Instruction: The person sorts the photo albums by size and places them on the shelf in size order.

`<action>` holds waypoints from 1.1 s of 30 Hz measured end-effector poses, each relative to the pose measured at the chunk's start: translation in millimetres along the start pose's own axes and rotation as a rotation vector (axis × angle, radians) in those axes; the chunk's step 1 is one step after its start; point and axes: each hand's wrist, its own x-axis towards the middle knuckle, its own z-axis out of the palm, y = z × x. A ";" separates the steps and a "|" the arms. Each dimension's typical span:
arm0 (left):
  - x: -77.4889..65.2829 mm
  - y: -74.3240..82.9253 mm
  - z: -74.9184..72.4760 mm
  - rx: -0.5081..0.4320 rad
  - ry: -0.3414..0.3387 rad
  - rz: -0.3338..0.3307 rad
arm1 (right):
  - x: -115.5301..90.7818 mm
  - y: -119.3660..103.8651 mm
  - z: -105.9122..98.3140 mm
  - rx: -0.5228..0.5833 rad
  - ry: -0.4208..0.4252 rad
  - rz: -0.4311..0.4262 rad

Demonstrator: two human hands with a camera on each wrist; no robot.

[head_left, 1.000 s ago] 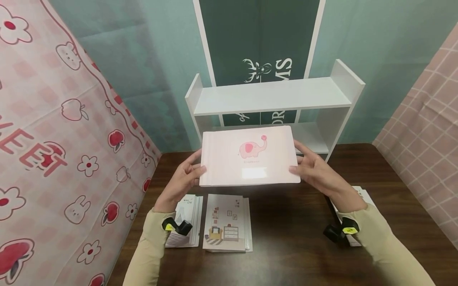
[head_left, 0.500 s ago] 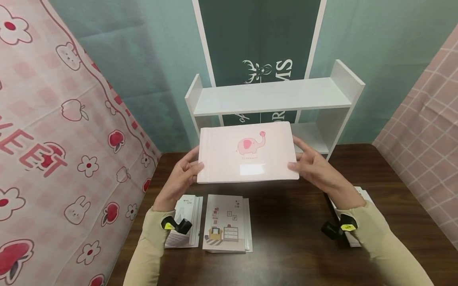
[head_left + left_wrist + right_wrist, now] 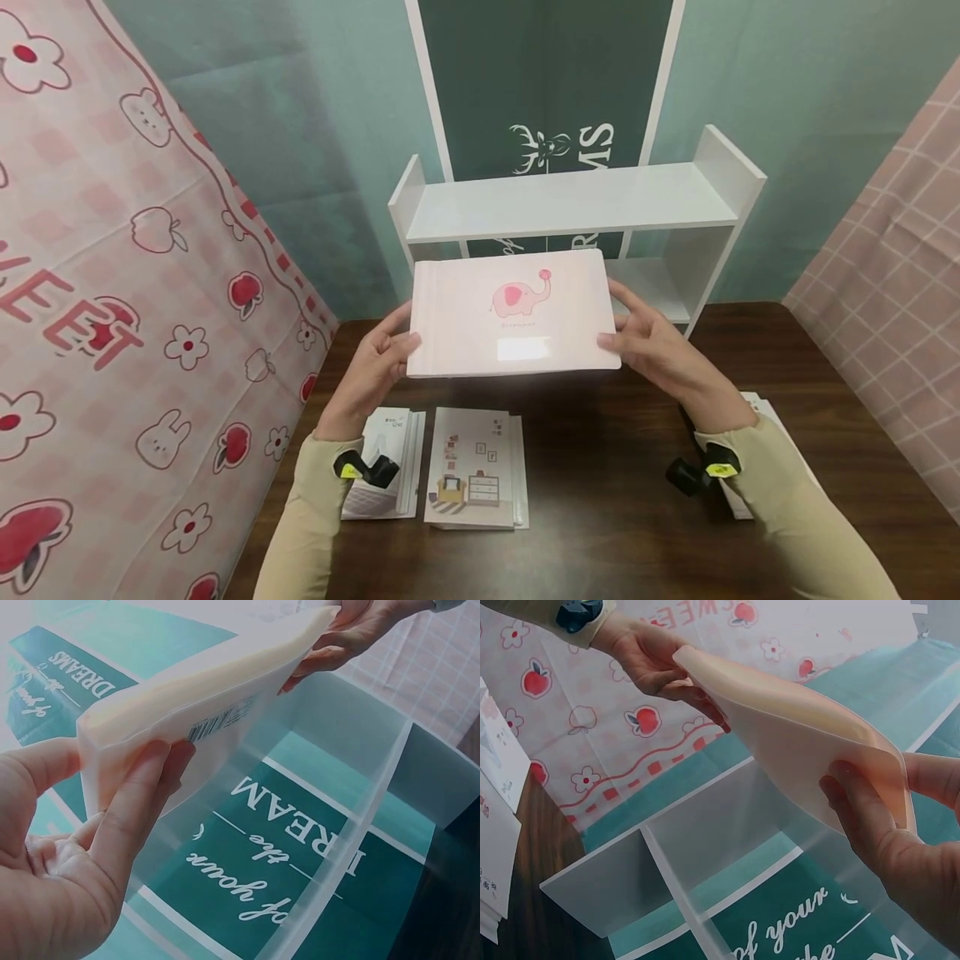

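Observation:
Both hands hold a pale pink book (image 3: pixel 517 346) with an elephant drawn on its cover, up off the table in front of the white shelf. My left hand (image 3: pixel 375 367) grips its left edge, thumb on the cover and fingers behind. At the right edge, my right hand (image 3: pixel 663 354) pinches it the same way. In the left wrist view the fingers press against the book's back (image 3: pixel 217 739), which bears a barcode. Cream page edges (image 3: pixel 795 701) show along one side in the right wrist view.
A white two-tier shelf (image 3: pixel 570 204) stands at the back of the dark wooden table (image 3: pixel 600 533). Two groups of white booklets lie at front left, one (image 3: pixel 480 467) showing furniture drawings. More white books (image 3: pixel 772 425) sit partly under the right forearm. A patterned pink cloth (image 3: pixel 187 275) hangs at left.
The book has shifted slightly up and left in the head view, with both hands moving along with it. The grip on it looks the same, and the booklets on the table have stayed put.

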 end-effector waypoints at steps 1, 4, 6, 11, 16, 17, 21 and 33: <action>0.2 0.4 0.0 0.000 0.003 -0.001 | 0.6 -0.3 0.1 0.003 -0.001 -0.003; 1.5 1.5 0.3 -0.011 0.015 0.004 | 3.1 -1.2 0.4 0.014 0.006 -0.015; 3.4 2.2 0.6 -0.021 0.026 0.011 | 5.2 -2.2 0.3 0.025 0.012 -0.027; 7.5 4.2 0.9 -0.024 0.044 0.027 | 9.3 -4.5 -0.3 0.049 0.020 -0.060; 8.7 4.8 1.5 -0.036 0.052 0.020 | 9.9 -5.3 -0.8 0.059 0.013 -0.071; 8.9 5.0 1.4 -0.037 0.052 0.022 | 9.9 -5.5 -0.9 0.060 0.011 -0.071; 9.9 5.8 1.1 -0.033 0.053 0.040 | 10.9 -7.1 -0.8 0.061 0.003 -0.081; 15.2 10.9 1.0 -0.028 0.100 0.049 | 17.5 -12.9 1.1 0.045 0.036 -0.098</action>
